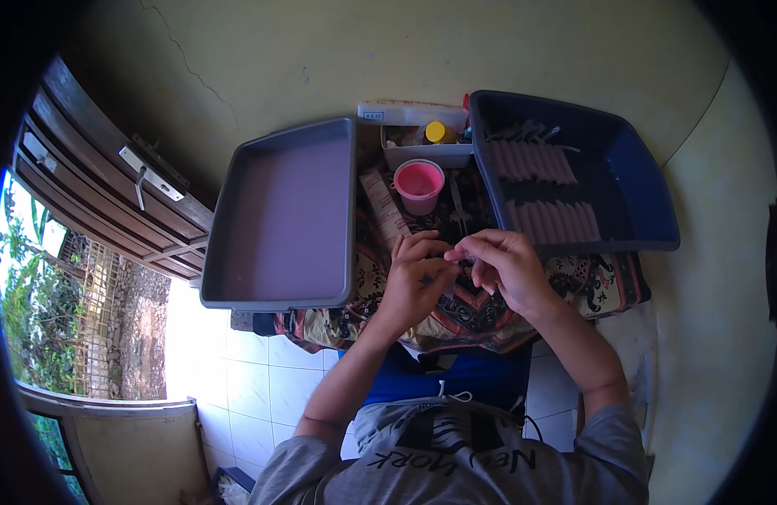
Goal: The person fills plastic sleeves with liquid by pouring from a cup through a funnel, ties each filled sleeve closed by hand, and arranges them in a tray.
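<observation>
While close tog, hands (415,282) (510,269) nr pink cup (419,203)

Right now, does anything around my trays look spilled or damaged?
Yes, the wall: a thin, jagged crack runs down it at the upper left, near the door, breaking the otherwise smooth surface. I see no spill on the visible patterned cloth.

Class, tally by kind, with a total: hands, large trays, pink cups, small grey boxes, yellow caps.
Hands: 2 (left hand, right hand)
Large trays: 2 (grey tray, blue tray)
Pink cup: 1
Small grey box: 1
Yellow cap: 1
Total: 7
</observation>
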A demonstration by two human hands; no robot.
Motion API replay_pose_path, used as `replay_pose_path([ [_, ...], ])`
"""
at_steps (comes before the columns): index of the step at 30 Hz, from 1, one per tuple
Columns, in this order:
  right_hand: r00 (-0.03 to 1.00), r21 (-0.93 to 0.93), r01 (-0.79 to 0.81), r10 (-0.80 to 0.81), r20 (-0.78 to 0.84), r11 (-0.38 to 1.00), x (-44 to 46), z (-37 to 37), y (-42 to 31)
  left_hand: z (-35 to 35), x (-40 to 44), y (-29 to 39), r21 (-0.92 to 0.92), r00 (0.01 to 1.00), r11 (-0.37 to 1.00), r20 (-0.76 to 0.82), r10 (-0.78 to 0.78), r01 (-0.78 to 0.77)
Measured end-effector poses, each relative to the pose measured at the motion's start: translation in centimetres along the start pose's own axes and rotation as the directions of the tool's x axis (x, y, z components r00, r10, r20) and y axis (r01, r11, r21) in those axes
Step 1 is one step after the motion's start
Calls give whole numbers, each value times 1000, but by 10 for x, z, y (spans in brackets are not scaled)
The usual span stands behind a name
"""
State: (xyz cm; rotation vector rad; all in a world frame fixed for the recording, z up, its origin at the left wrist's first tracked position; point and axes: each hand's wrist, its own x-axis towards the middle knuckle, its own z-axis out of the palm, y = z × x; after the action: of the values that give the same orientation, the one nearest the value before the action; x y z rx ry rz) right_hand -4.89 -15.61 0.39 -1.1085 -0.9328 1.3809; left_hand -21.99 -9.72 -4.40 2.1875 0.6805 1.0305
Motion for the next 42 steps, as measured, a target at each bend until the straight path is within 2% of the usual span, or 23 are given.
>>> replay_pose_path([
  [1, 1000, 0, -1, 1, -1, 1000, 0, 2, 3, 1, 0, -1, -20, 1000, 1000, -27, 2, -3],
  [3, 973, -325, 219, -229, 7, 920, 2, 7, 14, 2, -1, -2, -40, 999, 999, -53, 2, -4],
  [4, 974, -324, 218, -228, 8, 921, 3, 9, 19, 3, -1, -4, -3, 997, 1000, -73, 12, -12],
  [5, 903, -516, 391, -426, 55, 762, 5, 11, 24, 3, -1, -5, 35, 995, 999, -93, 24, -21],
  [6, 794, -670, 517, -591, 143, 533, 5, 12, 26, 3, -1, -5, 34, 995, 999, -92, 25, -21],
  [7, 733, -771, 531, -648, 208, 353, 5, 14, 23, 4, -1, -5, 39, 994, 999, -104, 31, -27],
  [8, 734, -772, 528, -647, 206, 353, 7, 14, 22, 5, -1, -5, 44, 993, 999, -116, 37, -32],
  [10, 657, -848, 521, -678, 329, 93, 12, 14, 23, 9, -2, -6, 45, 990, 999, -139, 20, -14],
  [11, 658, -848, 522, -677, 331, 93, 12, 15, 22, 10, -2, -7, 46, 987, 999, -161, 7, 1],
  [13, 710, -886, 464, -591, 384, -18, 12, 14, 19, 11, -4, -11, 18, 987, 1000, -159, -18, 21],
  [16, 747, -892, 447, -519, 416, -71, 15, 10, 17, 10, -2, -9, 5, 990, 1000, -141, -27, 28],
  [20, 774, -899, 433, -484, 409, -68, 16, 8, 14, 10, 2, -6, 25, 994, 1000, -112, 9, -6],
  [22, 879, -935, 354, -343, 332, 1, 14, 7, 12, 11, 1, -7, 34, 995, 999, -100, 20, -17],
  [26, 912, -941, 332, -278, 303, 65, 10, 4, 15, 12, -3, -12, 77, 996, 995, -57, 70, -65],
  [28, 913, -923, 341, -300, 278, 181, 8, 2, 18, 8, -1, -2, 135, 994, 988, -61, 90, -81],
  [29, 913, -921, 343, -296, 282, 183, 8, 1, 19, 7, -2, 2, 190, 992, 977, -63, 111, -97],
  [31, 925, -867, 344, -289, 246, 362, 9, 0, 20, 8, -2, 1, 217, 990, 971, -81, 116, -96],
  [33, 925, -856, 344, -292, 241, 385, 12, 0, 23, 11, -1, 0, 241, 987, 965, -92, 132, -106],
  [35, 926, -845, 346, -295, 237, 407, 14, 0, 25, 13, -4, 2, 355, 977, 930, -150, 155, -93],
  [37, 943, -787, 317, -264, 203, 529, 14, 1, 25, 13, -5, 4, 348, 974, 935, -174, 142, -75],
  [38, 944, -788, 316, -262, 202, 529, 14, 1, 24, 14, -6, 5, 339, 972, 939, -196, 127, -54],
  [42, 961, -631, 272, -180, 208, 726, 16, -3, 30, 15, -12, 6, 278, 968, 961, -239, 81, -12],
])
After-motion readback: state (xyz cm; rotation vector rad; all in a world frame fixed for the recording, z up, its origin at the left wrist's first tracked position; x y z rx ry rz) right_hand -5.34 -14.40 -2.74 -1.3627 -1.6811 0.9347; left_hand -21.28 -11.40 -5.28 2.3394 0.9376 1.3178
